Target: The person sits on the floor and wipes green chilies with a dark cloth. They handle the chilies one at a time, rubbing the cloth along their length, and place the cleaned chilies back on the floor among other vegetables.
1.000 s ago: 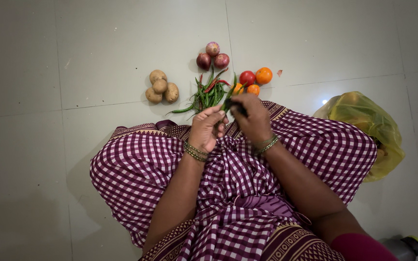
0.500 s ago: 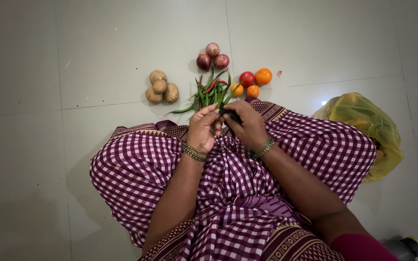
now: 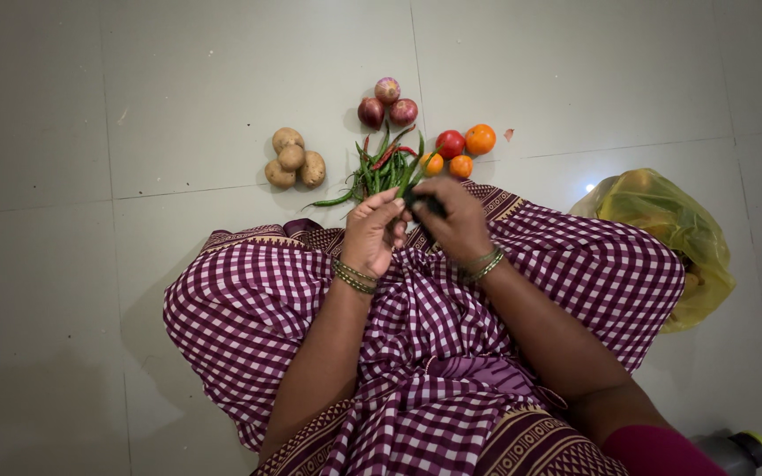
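Sitting on the tiled floor (image 3: 178, 88) in a purple checked skirt (image 3: 249, 308), the person has both hands up close together over the lap, right at the near edge of the chilli pile. The right hand (image 3: 456, 220) is curled round a small dark thing (image 3: 425, 204), pinching it between thumb and fingers; can't really tell what it is, looks like a dark green chilli or a bit of one. The left hand (image 3: 374, 234) is half curled, fingertips bent in toward that same dark thing and just beside it, whether they actually touch it I can't make out. Green bangles sit on both wrists.

Right in front of the hands is the bunch of green chillies (image 3: 379, 172) with a red one or two mixed in, lying on the floor. Beyond that, three red onions (image 3: 388, 103) are clustered together. Four potatoes (image 3: 293, 159) are piled off to the left, well apart from the chillies. Tomatoes (image 3: 456, 150), red and orange, sit just right of the chillies. A yellow plastic bag (image 3: 663, 220) is crumpled by the right knee.
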